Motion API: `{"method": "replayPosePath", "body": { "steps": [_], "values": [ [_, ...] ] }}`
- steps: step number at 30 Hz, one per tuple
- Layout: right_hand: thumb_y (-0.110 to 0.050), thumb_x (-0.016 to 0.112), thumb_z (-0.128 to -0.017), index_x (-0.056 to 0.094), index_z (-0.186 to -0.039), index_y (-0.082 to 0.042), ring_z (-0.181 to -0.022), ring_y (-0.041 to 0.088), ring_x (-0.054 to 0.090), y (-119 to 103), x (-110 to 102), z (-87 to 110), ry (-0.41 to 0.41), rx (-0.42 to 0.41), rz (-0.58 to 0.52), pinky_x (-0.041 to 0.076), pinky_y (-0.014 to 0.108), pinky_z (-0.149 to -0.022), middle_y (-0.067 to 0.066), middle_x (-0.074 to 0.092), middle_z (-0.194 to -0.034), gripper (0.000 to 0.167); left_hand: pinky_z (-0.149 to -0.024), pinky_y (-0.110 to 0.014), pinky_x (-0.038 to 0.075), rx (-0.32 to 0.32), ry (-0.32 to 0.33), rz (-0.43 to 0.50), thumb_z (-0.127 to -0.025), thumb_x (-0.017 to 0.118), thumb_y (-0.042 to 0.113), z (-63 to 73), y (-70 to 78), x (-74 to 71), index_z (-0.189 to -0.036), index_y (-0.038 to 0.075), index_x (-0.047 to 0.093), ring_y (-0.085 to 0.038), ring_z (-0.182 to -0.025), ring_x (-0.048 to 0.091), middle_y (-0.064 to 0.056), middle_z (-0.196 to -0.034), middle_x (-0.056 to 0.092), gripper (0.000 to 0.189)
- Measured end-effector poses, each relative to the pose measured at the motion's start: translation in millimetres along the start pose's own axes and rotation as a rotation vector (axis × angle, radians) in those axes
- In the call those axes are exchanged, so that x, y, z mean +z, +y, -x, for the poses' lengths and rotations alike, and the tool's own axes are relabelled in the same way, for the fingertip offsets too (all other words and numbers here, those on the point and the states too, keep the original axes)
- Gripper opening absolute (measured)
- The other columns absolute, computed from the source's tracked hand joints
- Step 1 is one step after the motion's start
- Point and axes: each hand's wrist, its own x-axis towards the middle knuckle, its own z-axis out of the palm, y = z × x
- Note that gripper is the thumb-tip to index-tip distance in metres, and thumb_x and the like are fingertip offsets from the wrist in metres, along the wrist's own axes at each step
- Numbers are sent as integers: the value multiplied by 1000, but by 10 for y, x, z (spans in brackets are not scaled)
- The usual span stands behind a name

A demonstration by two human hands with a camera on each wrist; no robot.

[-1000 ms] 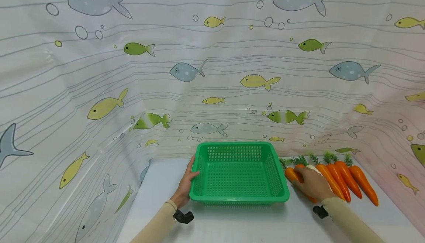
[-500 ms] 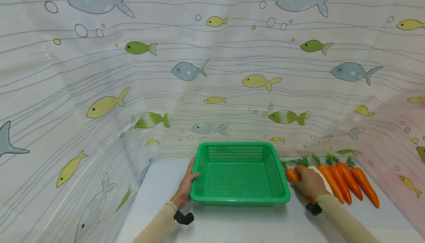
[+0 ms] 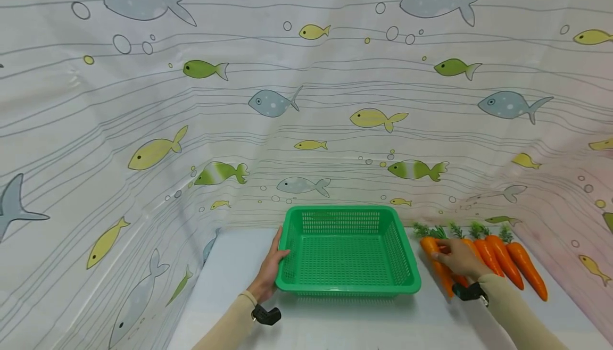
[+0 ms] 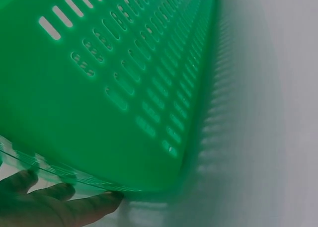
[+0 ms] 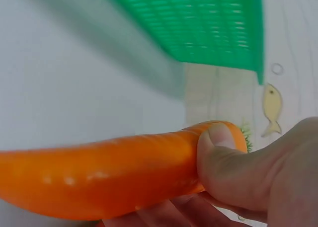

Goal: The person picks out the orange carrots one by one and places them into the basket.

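Note:
A green slotted basket [image 3: 347, 286] stands on the white table, filling the left wrist view as a wall [image 4: 124, 88]. My left hand [image 3: 268, 275] holds its left rim, thumb on top and fingers [image 4: 59, 207] under the lip. Right of the basket lies a row of orange carrots [image 3: 500, 257] with green tops. My right hand [image 3: 457, 259] grips the leftmost carrot [image 3: 438, 267]; in the right wrist view the thumb [image 5: 218, 152] presses on that carrot [image 5: 99, 172] near its leafy end.
A fish-print curtain [image 3: 306, 100] encloses the table at the back and both sides, close behind the basket and carrots. Bare white tabletop [image 3: 230, 265] lies left of the basket and in front of it. The basket's corner [image 5: 208, 23] shows beyond the held carrot.
My right hand has slid a little right over the carrots and closed on the leftmost one. The left hand and the basket have stayed put.

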Motion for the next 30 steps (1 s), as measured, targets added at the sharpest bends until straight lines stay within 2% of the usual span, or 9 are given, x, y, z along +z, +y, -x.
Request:
{"method": "replayPosePath", "body": {
  "steps": [3,5,11,18,21,25,27,30],
  "values": [
    [-18,58,-109,37,-146,27,-92,31,72,9,-111,42,-39,19,-95,64,43,-73,47,56,-131,62,-131,-63,7,2,1,-10,-112,38,23,11,-14,10,-171,42,1,-32,-166,-6,4,-180,-7,72],
    [-17,52,-112,31,-148,28,-93,30,72,20,-190,61,-62,39,-154,64,43,-76,48,54,-134,61,-131,-63,9,0,-3,-15,-112,38,24,16,-23,16,-170,44,1,-32,-166,-5,5,-180,-7,72],
    [-20,44,-115,20,-151,30,-115,52,67,23,-407,55,-69,37,-237,64,51,-88,52,42,-144,66,-131,-64,5,5,-6,-21,-112,37,23,29,-27,29,-170,44,1,-33,-166,-8,4,-180,-8,72],
    [-24,37,-117,13,-156,26,-135,62,50,-59,-610,22,-78,-10,-326,61,53,-96,51,34,-153,68,-131,-64,6,2,-3,-22,-112,35,22,18,5,85,-171,41,-2,-34,-166,-6,3,-181,-8,73],
    [-24,38,-117,11,-157,24,-133,59,54,-133,-682,-5,-80,-16,-345,61,50,-97,49,36,-153,69,-131,-64,2,7,13,-26,-111,36,21,16,5,105,-171,41,0,-33,-166,-7,2,-181,-7,73],
    [-26,40,-116,9,-159,23,-126,45,63,-213,-747,-46,-85,-4,-370,63,44,-95,47,38,-152,71,-131,-63,0,14,14,-34,-111,35,20,19,-13,125,-171,42,0,-32,-166,-9,3,-181,-7,73],
    [-28,41,-116,9,-160,22,-127,41,63,-243,-761,-70,-96,-6,-397,62,42,-96,46,38,-154,73,-131,-63,-1,16,13,-40,-111,34,19,22,-15,140,-171,42,0,-32,-166,-10,4,-181,-7,73],
    [-31,40,-116,6,-161,20,-134,42,58,-283,-741,-128,-130,-21,-442,61,42,-100,46,32,-158,76,-131,-63,1,12,13,-40,-111,34,18,19,-3,166,-171,41,0,-32,-166,-8,4,-181,-6,73]
  ]
}}
